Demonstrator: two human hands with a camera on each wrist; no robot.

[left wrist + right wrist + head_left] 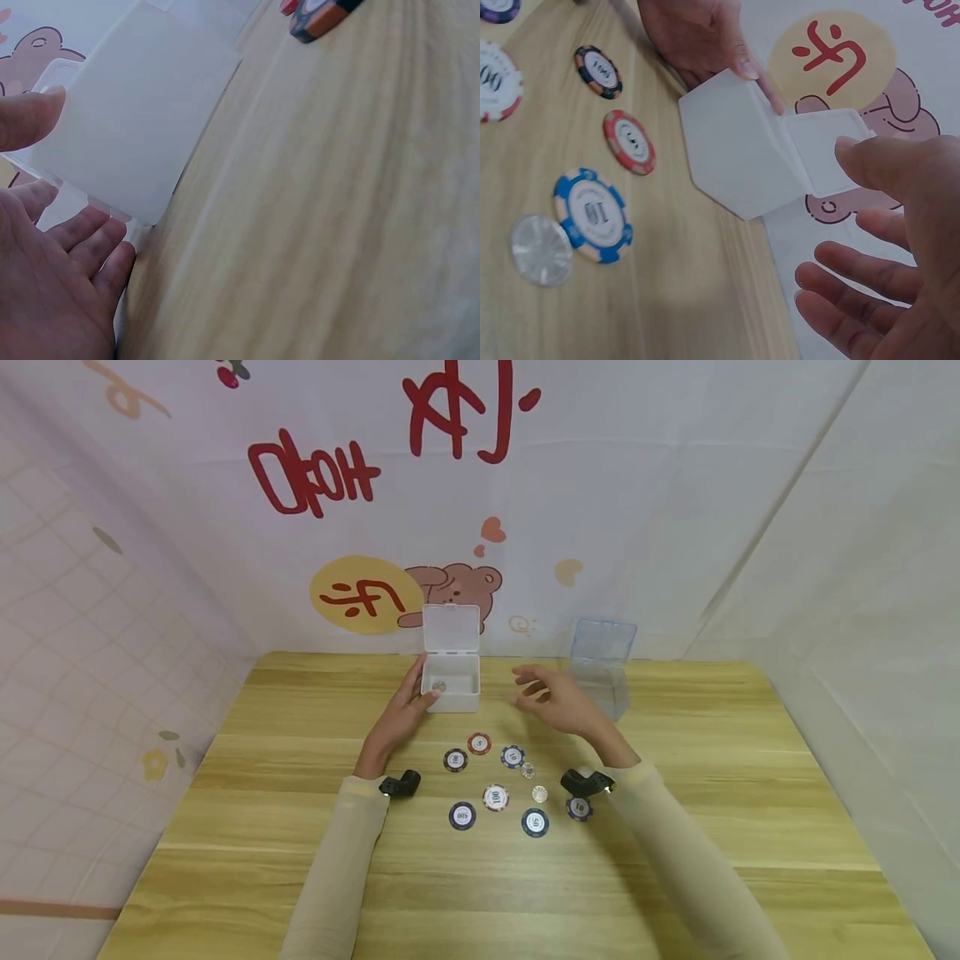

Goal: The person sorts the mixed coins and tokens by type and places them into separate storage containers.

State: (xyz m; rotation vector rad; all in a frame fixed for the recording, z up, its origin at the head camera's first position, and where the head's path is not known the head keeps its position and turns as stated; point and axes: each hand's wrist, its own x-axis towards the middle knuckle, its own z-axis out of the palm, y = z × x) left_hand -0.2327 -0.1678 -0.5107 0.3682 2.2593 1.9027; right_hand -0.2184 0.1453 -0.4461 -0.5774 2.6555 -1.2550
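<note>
A small white box [467,702] stands near the back of the table with its lid raised, and a clear round token [439,686] lies inside it. My left hand [397,722] holds the box by its left side, thumb at the front edge and fingers along the side wall. To the right of the box, my right hand [562,700] hovers with loosely bent fingers, nothing between them. In the right wrist view its thumb and fingers [870,270] are spread apart. Nearest on the table are a red 5 chip [630,142] and a blue 10 chip [592,215].
A clear box [611,681] with a raised lid stands behind the right hand, partly covered by it. Between the forearms lie several poker chips, among them a white 100 chip [496,797] and a purple 500 chip [462,815], plus clear tokens [540,794]. A cloth wall rises behind.
</note>
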